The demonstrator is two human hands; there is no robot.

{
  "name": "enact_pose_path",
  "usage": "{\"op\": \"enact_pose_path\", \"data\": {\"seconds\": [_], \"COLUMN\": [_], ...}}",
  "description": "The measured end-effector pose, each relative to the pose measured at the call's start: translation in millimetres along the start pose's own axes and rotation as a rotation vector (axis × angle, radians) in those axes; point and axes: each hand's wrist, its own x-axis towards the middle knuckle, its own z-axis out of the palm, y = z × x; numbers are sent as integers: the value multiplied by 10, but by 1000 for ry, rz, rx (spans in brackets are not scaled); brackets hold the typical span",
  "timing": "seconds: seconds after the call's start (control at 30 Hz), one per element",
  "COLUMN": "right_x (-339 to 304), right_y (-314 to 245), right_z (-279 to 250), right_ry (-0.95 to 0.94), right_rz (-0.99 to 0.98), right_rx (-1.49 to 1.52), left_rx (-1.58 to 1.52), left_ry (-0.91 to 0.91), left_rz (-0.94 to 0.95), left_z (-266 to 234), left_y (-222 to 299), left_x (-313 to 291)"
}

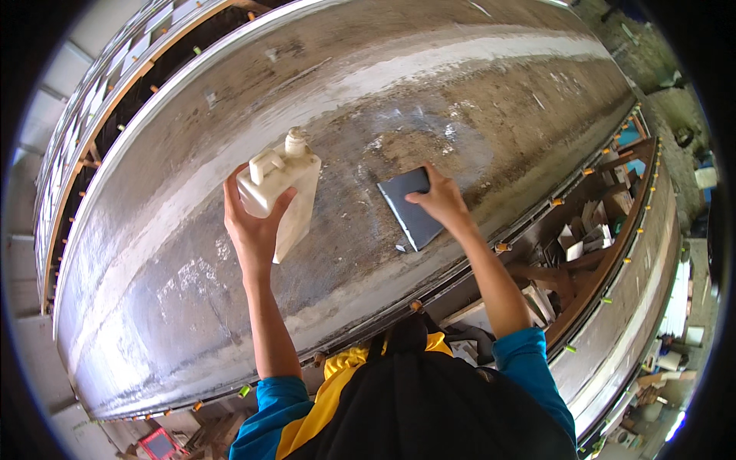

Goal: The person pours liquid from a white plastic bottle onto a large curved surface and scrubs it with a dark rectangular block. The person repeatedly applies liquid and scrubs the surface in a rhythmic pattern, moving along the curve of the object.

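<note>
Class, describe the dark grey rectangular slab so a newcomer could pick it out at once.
Find the long, worn, grey-brown work surface filling the picture's middle. Near its centre, the right hand grips a dark grey, flat rectangular slab. Its dark colour and pale long edge set it apart from the off-white plastic jug in the left hand.
</note>
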Motion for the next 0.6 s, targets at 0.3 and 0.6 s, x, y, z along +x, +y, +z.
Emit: {"op": "enact_pose_path", "data": {"seconds": [0.3, 0.6], "right_x": [-77, -66], "right_y": [-297, -125], "right_z": [66, 149], "right_ry": [84, 68], "right_rz": [-110, 26], "right_rx": [-46, 263], "left_rx": [133, 141], "left_ry": [15, 72], "left_rz": [-127, -162], "left_z": [-494, -641], "left_y": [-147, -53], "left_x": [-451, -728]}}
